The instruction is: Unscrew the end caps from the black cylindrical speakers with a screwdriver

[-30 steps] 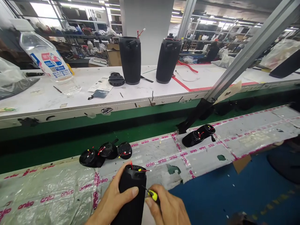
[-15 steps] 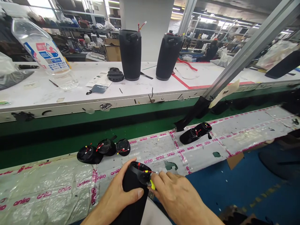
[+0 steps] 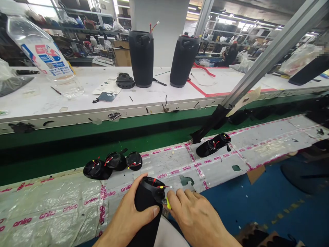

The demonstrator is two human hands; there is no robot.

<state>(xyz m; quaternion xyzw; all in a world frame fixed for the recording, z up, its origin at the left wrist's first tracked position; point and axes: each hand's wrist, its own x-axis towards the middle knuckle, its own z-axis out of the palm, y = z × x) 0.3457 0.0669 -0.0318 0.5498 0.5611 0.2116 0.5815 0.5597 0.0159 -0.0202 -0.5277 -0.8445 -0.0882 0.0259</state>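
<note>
A black fabric-covered cylindrical speaker (image 3: 147,209) leans in my left hand (image 3: 131,209), its open end up and tilted toward the right. My fingers wrap its far side and my thumb presses on the near face. Red and yellow wires with small connectors stick out of the open end. My right hand (image 3: 196,212) is closed around a small yellow tool (image 3: 168,203) with a metallic-looking tip. That tip is at the speaker's right rim, beside a dark strap-like part; most of the tool is hidden by my fingers.
Several black speakers with wires stand on the taped ledge (image 3: 164,173), three (image 3: 115,161) at left and a pair (image 3: 214,145) at right. Two taller speakers (image 3: 142,58) stand on the white bench (image 3: 108,106) beside a plastic bottle (image 3: 48,58). A metal post (image 3: 262,58) slants across the right.
My right hand has moved slightly down and right with the yellow tool, whose metallic tip shows more. My left hand still grips the speaker. The view has shifted slightly.
</note>
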